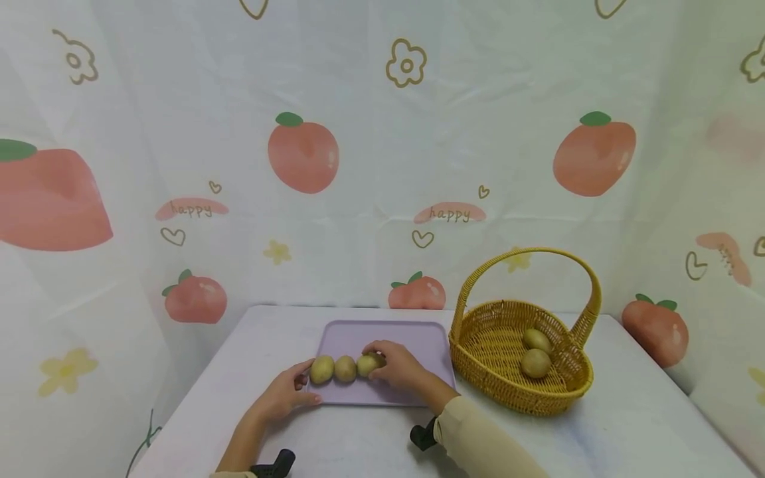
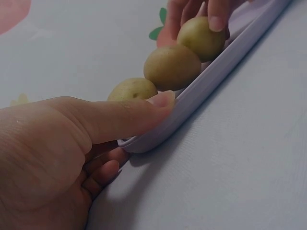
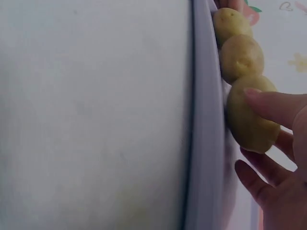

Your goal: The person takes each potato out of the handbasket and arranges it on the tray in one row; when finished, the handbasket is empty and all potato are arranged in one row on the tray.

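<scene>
Three potatoes stand in a row along the front of a lilac tray (image 1: 394, 395): a left one (image 1: 322, 369), a middle one (image 1: 345, 369) and a right one (image 1: 368, 364). My right hand (image 1: 399, 366) holds the right potato (image 3: 252, 115), thumb on its near side and fingers around its outer end. At the tray's front left corner my left hand (image 1: 285, 393) grips the edge. Its thumb lies over the rim beside the left potato (image 2: 133, 89), with some fingers curled outside the corner. The neighbouring potatoes appear to touch one another.
A yellow wicker basket (image 1: 499, 392) with a tall handle stands right of the tray. Inside are two more potatoes, a rear one (image 1: 537, 340) and a front one (image 1: 535, 363). A printed fruit curtain (image 1: 358, 259) hangs behind the white table (image 1: 633, 398).
</scene>
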Demonstrator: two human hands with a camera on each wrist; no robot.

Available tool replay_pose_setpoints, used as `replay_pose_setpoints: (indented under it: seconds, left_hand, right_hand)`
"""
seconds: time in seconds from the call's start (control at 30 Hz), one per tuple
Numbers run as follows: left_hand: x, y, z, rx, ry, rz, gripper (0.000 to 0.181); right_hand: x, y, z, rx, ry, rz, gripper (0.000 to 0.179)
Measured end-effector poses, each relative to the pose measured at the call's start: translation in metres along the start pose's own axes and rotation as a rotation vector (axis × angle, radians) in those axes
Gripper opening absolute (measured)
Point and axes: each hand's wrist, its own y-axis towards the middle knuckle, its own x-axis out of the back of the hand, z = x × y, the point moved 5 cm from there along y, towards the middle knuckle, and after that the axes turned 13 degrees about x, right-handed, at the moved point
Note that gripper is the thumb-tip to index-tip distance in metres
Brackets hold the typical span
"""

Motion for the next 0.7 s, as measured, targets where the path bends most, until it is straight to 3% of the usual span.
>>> replay_pose_setpoints:
  seconds: [0.2, 0.4, 0.53, 0.7]
  left_hand:
    - [0.0001, 0.0002, 0.0, 0.006, 0.004, -0.002, 0.085]
    - [-0.0009, 0.0007, 0.0001, -0.009, 0.013, 0.001, 0.086]
    - [-0.0012, 0.0002, -0.0002, -0.007, 0.025, -0.005, 0.086]
    - [-0.0001, -0.0015, -0.0036, -0.002, 0.014, -0.018, 0.084]
  right_hand:
    - [0.0026, -0.0033, -0.0012, 0.018, -0.019, 0.084, 0.039]
    - [0.0024, -0.0062, 0.0018, 0.05, 0.022, 0.117, 0.048]
    - [0.0009, -0.006, 0.0043, 0.045, 0.033, 0.106, 0.05]
    - [-0.0012, -0.0024, 0.0054, 0.045, -0.014, 0.031, 0.047]
